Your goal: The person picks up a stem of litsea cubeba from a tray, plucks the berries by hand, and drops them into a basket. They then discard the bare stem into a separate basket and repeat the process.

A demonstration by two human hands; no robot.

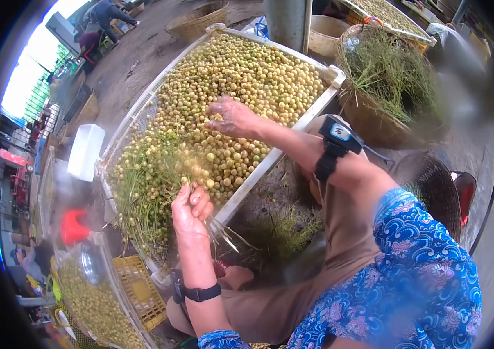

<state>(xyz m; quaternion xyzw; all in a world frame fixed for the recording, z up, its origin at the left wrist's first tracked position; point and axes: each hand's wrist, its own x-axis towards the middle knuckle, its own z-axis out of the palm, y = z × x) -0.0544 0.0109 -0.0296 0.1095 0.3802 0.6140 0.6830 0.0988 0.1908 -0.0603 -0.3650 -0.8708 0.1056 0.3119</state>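
Note:
A large white-rimmed tray [251, 185] is heaped with small round yellow-green fruits [241, 70]. At the tray's near side, my left hand [192, 210] is closed around a bunch of thin green stems [226, 234], whose cut ends stick out below it. Some fruits hang at the top of that bunch, partly blurred. Above the loose fruits, my right hand [232, 118] has its fingers bent and apart, with nothing visible in them. Many fruits still on thin stalks [142, 186] lie along the tray's left side.
A basket of stripped stems [389, 72] stands at the right, near a grey post [286, 23]. To the left are a white plastic container [86, 152], a red object [74, 227], a yellow crate [138, 291] and another fruit tray [93, 296]. A person [107, 14] bends in the background.

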